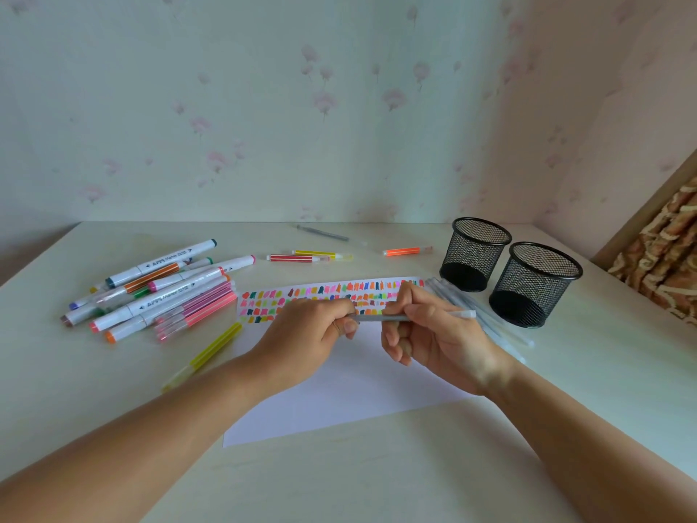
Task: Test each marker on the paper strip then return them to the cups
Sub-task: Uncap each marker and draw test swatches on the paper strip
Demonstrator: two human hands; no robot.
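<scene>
Fingers (347, 327) pinch the grey marker (377, 317): left hand (305, 334) at nine o'clock, right hand (437, 335) at three; best pull the cap straight.

My left forearm (169, 413) and right forearm (588, 432) are bare to the wrist, and my left hand (305, 334) and right hand (441, 341) are bare too, nails short.
</scene>
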